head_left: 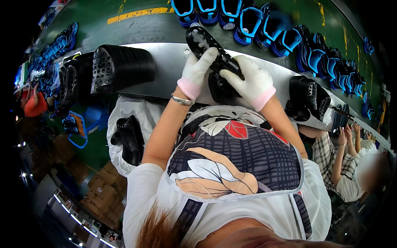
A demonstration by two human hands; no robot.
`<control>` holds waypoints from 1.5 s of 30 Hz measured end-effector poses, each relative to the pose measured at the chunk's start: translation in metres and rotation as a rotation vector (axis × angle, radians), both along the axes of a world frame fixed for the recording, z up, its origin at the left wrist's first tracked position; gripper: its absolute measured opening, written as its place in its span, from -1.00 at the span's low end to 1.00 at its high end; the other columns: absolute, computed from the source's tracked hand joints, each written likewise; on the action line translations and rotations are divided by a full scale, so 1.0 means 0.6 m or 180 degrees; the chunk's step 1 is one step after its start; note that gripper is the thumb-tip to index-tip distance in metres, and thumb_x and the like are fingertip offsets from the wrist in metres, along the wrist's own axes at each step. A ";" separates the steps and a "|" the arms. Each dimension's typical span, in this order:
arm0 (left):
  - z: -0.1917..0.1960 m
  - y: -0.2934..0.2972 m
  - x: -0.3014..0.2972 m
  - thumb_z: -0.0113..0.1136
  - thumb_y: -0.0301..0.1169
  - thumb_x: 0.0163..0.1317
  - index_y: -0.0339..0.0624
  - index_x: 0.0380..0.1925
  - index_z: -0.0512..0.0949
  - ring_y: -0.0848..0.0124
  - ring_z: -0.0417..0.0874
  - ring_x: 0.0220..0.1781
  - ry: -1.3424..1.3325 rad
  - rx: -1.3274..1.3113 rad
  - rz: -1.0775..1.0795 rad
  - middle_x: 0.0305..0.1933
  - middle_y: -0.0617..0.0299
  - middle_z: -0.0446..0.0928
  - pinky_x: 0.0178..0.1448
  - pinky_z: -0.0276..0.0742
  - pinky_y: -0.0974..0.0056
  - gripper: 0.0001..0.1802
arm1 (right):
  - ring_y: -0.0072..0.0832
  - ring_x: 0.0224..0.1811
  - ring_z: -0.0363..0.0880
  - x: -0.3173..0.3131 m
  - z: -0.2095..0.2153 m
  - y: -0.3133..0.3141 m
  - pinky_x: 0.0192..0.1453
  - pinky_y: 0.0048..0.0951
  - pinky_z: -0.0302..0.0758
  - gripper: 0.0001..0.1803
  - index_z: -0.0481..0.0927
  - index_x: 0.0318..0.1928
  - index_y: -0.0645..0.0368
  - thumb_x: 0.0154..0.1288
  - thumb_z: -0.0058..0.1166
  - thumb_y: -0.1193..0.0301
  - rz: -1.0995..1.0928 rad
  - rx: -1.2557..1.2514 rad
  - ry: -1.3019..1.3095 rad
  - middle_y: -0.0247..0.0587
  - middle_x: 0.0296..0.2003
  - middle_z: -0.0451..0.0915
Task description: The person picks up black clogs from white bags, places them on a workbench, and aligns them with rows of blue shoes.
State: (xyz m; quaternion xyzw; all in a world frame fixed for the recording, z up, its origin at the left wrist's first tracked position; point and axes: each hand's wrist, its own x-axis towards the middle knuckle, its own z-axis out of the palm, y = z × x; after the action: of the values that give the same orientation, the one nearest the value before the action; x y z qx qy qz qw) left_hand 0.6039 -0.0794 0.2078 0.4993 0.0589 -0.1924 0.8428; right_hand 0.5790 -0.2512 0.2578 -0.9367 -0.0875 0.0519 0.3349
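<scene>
My two hands, in white gloves with pink cuffs, hold a black shoe insole (223, 61) with round holes above a metal bench (171, 62). The insole is tilted, its far end pointing up and left. My left hand (199, 69) is closed on its left edge, thumb on its face. My right hand (250, 79) grips the near end between thumb and fingers. Below the held piece another black insole (221, 87) lies on the bench, partly covered by my hands. A long stack of black insoles (129, 68) lies to my left.
More black insoles (304, 93) lie at the right. A white bag (118, 153) with black pieces hangs by my left side. Rows of blue-black shoes (249, 25) stand beyond the bench. A co-worker (339, 165) sits at the right. Cardboard boxes (101, 194) are at lower left.
</scene>
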 end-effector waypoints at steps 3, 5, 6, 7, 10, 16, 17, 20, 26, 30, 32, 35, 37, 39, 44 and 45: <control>-0.012 0.023 0.036 0.07 -0.12 0.40 -0.23 0.02 0.45 0.42 0.59 0.00 -0.0032 -0.0008 -0.0297 -0.01 0.21 0.55 0.08 0.53 0.27 -0.59 | -0.08 -0.39 0.61 0.041 -0.001 0.009 -0.31 -0.14 0.51 -0.58 0.52 -0.34 0.13 0.16 0.17 0.00 0.0114 -0.0102 -0.0129 -0.06 -0.44 0.61; -0.001 0.031 0.067 0.07 -0.09 0.39 -0.24 0.04 0.45 0.41 0.59 0.01 0.0272 0.0189 -0.0447 0.00 0.20 0.55 0.06 0.55 0.27 -0.55 | -0.07 -0.38 0.61 0.075 -0.004 0.010 -0.30 -0.14 0.51 -0.52 0.55 -0.35 0.14 0.16 0.13 -0.07 0.0139 -0.0220 0.0028 -0.04 -0.44 0.62; 0.002 0.034 0.080 0.07 -0.07 0.39 -0.25 0.05 0.45 0.41 0.59 0.01 0.0426 0.0289 -0.0514 0.01 0.19 0.55 0.06 0.56 0.27 -0.53 | -0.08 -0.37 0.61 0.093 -0.004 0.012 -0.29 -0.14 0.51 -0.51 0.56 -0.35 0.15 0.17 0.12 -0.08 0.0095 -0.0284 0.0183 -0.04 -0.44 0.62; -0.008 0.035 0.095 0.08 -0.05 0.38 -0.25 0.09 0.44 0.41 0.59 0.01 0.0360 0.0327 -0.0558 0.01 0.19 0.55 0.03 0.58 0.27 -0.49 | -0.08 -0.36 0.62 0.112 -0.003 0.014 -0.28 -0.15 0.52 -0.50 0.57 -0.36 0.15 0.17 0.11 -0.09 0.0048 -0.0349 0.0337 -0.04 -0.44 0.62; -0.048 0.047 0.144 0.14 -0.10 0.32 -0.29 0.17 0.41 0.30 0.56 0.10 -0.0426 0.1401 -0.0660 0.04 0.11 0.55 0.16 0.48 0.27 -0.43 | -0.07 -0.34 0.63 0.180 -0.018 0.015 -0.24 -0.18 0.54 -0.46 0.62 -0.36 0.16 0.16 0.08 -0.13 -0.0139 -0.0654 0.0369 0.01 -0.46 0.63; -0.132 0.027 0.238 0.25 -0.24 0.10 -0.27 0.12 0.42 -0.04 0.43 0.22 -0.2280 0.3365 0.0006 0.27 -0.13 0.33 0.27 0.42 0.07 -0.41 | -0.03 -0.30 0.63 0.347 -0.050 0.008 -0.14 -0.19 0.54 -0.31 0.67 -0.32 0.28 0.12 0.00 -0.20 0.0184 -0.1235 0.0891 0.14 -0.43 0.62; -0.149 0.023 0.253 0.25 -0.26 0.10 -0.23 0.09 0.44 -0.02 0.47 0.18 -0.2257 0.3484 -0.0065 0.24 -0.07 0.35 0.21 0.46 0.05 -0.46 | -0.03 -0.32 0.62 0.374 -0.046 0.012 -0.14 -0.19 0.54 -0.30 0.68 -0.32 0.29 0.11 -0.02 -0.20 0.0302 -0.1337 0.1038 0.13 -0.44 0.62; -0.169 0.020 0.295 0.18 -0.32 0.16 -0.17 0.06 0.44 -0.02 0.49 0.13 -0.2018 0.3691 -0.0554 0.17 -0.01 0.41 0.15 0.49 0.06 -0.55 | -0.02 -0.31 0.60 0.440 -0.054 0.027 -0.12 -0.20 0.52 -0.32 0.67 -0.32 0.30 0.14 -0.03 -0.17 0.0515 -0.1521 0.0993 0.15 -0.43 0.61; -0.171 0.005 0.348 0.09 -0.31 0.23 -0.14 -0.05 0.54 -0.04 0.55 0.04 -0.1297 0.4285 -0.1657 0.07 0.00 0.51 0.06 0.53 0.03 -0.69 | -0.10 -0.06 0.65 0.483 -0.128 0.131 0.01 -0.18 0.58 -0.56 0.71 -0.14 0.13 0.30 -0.03 0.06 0.0148 -0.2235 0.0993 0.01 -0.14 0.66; -0.172 -0.014 0.383 0.10 -0.33 0.22 -0.13 -0.03 0.58 -0.02 0.61 0.07 -0.0121 0.4206 -0.2034 0.01 -0.08 0.60 0.09 0.57 0.10 -0.68 | -0.07 -0.02 0.63 0.510 -0.189 0.151 0.04 -0.19 0.58 -0.61 0.69 -0.11 0.13 0.28 0.03 0.11 -0.0392 -0.1901 0.1363 0.04 -0.09 0.64; -0.180 -0.014 0.396 0.08 -0.20 0.24 -0.10 -0.02 0.60 0.00 0.61 0.07 -0.0151 0.4225 -0.2244 -0.01 -0.06 0.61 0.10 0.55 0.11 -0.63 | -0.02 -0.06 0.62 0.523 -0.208 0.151 0.03 -0.16 0.57 -0.56 0.68 -0.13 0.18 0.23 0.03 0.07 -0.0493 -0.1656 0.1351 0.12 -0.14 0.63; -0.194 -0.019 0.404 0.08 -0.17 0.24 0.01 0.01 0.60 0.08 0.60 0.10 -0.0314 0.4437 -0.2626 0.05 0.06 0.60 0.11 0.55 0.15 -0.62 | 0.01 -0.06 0.62 0.532 -0.248 0.156 0.03 -0.14 0.57 -0.59 0.67 -0.13 0.18 0.24 0.03 0.11 -0.0649 -0.1567 0.1269 0.14 -0.11 0.62; -0.201 -0.017 0.398 0.18 -0.26 0.15 -0.09 -0.20 0.68 0.02 0.65 0.00 -0.0500 0.4316 -0.2240 -0.05 -0.02 0.64 0.01 0.61 0.12 -0.73 | 0.03 -0.06 0.61 0.528 -0.268 0.162 0.04 -0.12 0.57 -0.61 0.67 -0.15 0.18 0.27 0.01 0.14 -0.0944 -0.1379 0.1142 0.14 -0.11 0.62; -0.206 -0.020 0.402 0.11 -0.18 0.21 0.04 -0.06 0.63 0.10 0.62 0.08 -0.0211 0.4312 -0.2324 0.04 0.08 0.61 0.07 0.57 0.14 -0.67 | 0.04 -0.06 0.61 0.537 -0.275 0.163 0.03 -0.12 0.58 -0.62 0.67 -0.15 0.18 0.28 0.01 0.14 -0.0739 -0.1584 0.1351 0.13 -0.11 0.63; -0.205 -0.016 0.397 0.12 -0.16 0.18 0.02 -0.09 0.65 0.10 0.62 0.08 -0.0314 0.4414 -0.2181 0.03 0.06 0.61 0.06 0.57 0.14 -0.66 | 0.03 -0.08 0.62 0.543 -0.298 0.161 -0.01 -0.11 0.59 -0.67 0.67 -0.15 0.17 0.31 -0.03 0.22 -0.0270 -0.1665 0.0911 0.15 -0.12 0.62; -0.202 -0.016 0.393 0.16 -0.22 0.14 -0.03 -0.15 0.67 0.07 0.64 0.04 -0.0295 0.4448 -0.2079 -0.02 0.02 0.62 0.04 0.58 0.14 -0.69 | 0.03 -0.10 0.62 0.544 -0.294 0.161 -0.02 -0.10 0.60 -0.68 0.67 -0.16 0.15 0.32 -0.05 0.24 -0.0025 -0.1687 0.0779 0.14 -0.12 0.62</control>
State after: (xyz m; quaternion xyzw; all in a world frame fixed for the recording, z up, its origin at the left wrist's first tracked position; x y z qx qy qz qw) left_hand 0.8397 -0.0888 0.0865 0.9149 -0.0189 -0.3283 0.2340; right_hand 0.9052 -0.1548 0.0815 -0.9787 -0.0263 0.1844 0.0868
